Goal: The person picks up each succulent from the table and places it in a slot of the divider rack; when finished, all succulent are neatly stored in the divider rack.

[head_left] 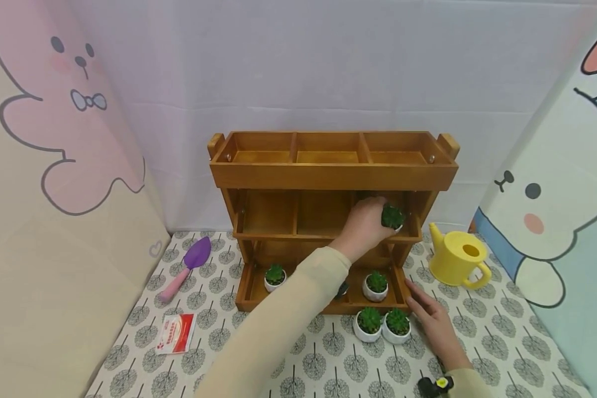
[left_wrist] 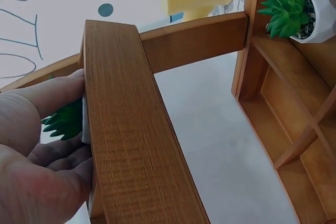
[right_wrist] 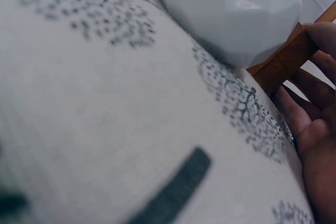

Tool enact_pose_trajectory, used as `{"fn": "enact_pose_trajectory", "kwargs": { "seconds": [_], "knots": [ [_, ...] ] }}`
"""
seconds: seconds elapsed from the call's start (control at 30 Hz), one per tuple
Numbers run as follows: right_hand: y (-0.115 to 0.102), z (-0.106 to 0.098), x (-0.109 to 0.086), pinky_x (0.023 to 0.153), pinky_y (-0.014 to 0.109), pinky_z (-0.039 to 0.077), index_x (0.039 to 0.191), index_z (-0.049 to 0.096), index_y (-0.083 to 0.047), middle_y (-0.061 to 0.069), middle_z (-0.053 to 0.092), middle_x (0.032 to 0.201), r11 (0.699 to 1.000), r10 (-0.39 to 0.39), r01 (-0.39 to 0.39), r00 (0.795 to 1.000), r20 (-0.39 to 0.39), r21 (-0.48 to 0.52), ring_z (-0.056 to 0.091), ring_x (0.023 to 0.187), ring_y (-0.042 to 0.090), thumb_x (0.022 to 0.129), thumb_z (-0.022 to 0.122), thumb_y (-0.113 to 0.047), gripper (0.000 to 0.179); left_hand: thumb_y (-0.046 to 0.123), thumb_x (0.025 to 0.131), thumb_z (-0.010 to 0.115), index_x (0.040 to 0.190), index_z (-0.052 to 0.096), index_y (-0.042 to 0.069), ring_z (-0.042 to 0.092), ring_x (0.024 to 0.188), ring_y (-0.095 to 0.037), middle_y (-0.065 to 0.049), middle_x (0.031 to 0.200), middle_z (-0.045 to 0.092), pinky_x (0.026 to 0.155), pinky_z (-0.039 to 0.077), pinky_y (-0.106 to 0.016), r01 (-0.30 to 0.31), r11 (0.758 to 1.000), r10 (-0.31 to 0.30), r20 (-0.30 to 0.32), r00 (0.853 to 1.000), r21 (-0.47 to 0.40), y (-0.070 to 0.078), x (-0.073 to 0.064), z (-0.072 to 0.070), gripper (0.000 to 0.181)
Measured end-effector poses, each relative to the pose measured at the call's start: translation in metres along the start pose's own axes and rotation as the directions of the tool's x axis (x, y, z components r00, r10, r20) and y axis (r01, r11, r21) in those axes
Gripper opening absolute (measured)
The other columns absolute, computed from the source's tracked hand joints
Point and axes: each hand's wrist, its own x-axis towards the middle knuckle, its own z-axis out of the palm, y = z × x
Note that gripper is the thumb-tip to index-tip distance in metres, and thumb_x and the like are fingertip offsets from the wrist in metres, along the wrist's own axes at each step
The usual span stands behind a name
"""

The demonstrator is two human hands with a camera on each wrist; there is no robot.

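Note:
My left hand point(head_left: 365, 224) holds a small potted succulent point(head_left: 392, 216) at the right compartment of the middle tier of a brown wooden shelf point(head_left: 333, 177). In the left wrist view the shelf's front board point(left_wrist: 131, 119) hides most of the white pot; green leaves point(left_wrist: 65, 120) show between thumb and fingers. Low at the shelf's right front corner, my right hand point(head_left: 435, 323) rests its fairly straight fingers against the wood. Close by it, two potted succulents point(head_left: 397, 325) point(head_left: 368, 323) stand on the cloth. Others stand in the bottom tier, one right point(head_left: 375, 284), one left point(head_left: 276, 276).
A yellow watering can point(head_left: 457, 258) stands right of the shelf. Left of it lie a purple trowel point(head_left: 197, 254) with a pink handle and a red-and-white packet point(head_left: 176, 334). A tree-patterned cloth point(head_left: 323, 365) covers the table. My left arm hides part of the bottom tier.

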Motion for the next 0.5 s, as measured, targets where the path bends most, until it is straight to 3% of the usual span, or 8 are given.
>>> {"fn": "enact_pose_trajectory", "kwargs": {
  "seconds": [0.13, 0.33, 0.5],
  "knots": [
    [0.002, 0.0, 0.0, 0.098, 0.004, 0.034, 0.162, 0.041, -0.018, 0.006, 0.036, 0.166, 1.0, -0.009, 0.009, 1.0, -0.007, -0.01, 0.035, 0.15, 0.035, 0.108, 0.055, -0.047, 0.063, 0.023, 0.09, 0.085, 0.126, 0.067, 0.006, 0.063, 0.101, -0.013, -0.003, 0.113, 0.069, 0.085, 0.05, -0.019, -0.007, 1.0, 0.007, 0.011, 1.0, -0.019, -0.001, -0.002, -0.001, 0.044],
    [0.006, 0.0, 0.001, 0.097, 0.003, 0.034, 0.162, 0.041, -0.017, 0.007, 0.035, 0.166, 1.0, -0.011, 0.011, 1.0, -0.006, -0.007, 0.035, 0.15, 0.036, 0.107, 0.055, -0.048, 0.064, 0.022, 0.091, 0.084, 0.136, 0.063, 0.005, 0.063, 0.112, -0.015, -0.005, 0.125, 0.068, 0.094, 0.05, -0.021, 0.003, 0.999, -0.002, 0.025, 1.0, -0.038, -0.001, -0.007, -0.003, 0.053],
    [0.007, 0.0, 0.001, 0.097, 0.004, 0.035, 0.162, 0.041, -0.016, 0.008, 0.036, 0.166, 1.0, -0.022, 0.022, 1.0, -0.008, 0.0, 0.036, 0.149, 0.037, 0.108, 0.055, -0.046, 0.063, 0.018, 0.09, 0.085, 0.133, 0.065, 0.005, 0.064, 0.111, -0.016, -0.005, 0.124, 0.069, 0.096, 0.051, -0.022, -0.039, 0.994, 0.039, 0.0, 0.999, -0.099, -0.005, -0.013, -0.003, 0.05]
  ]
}}
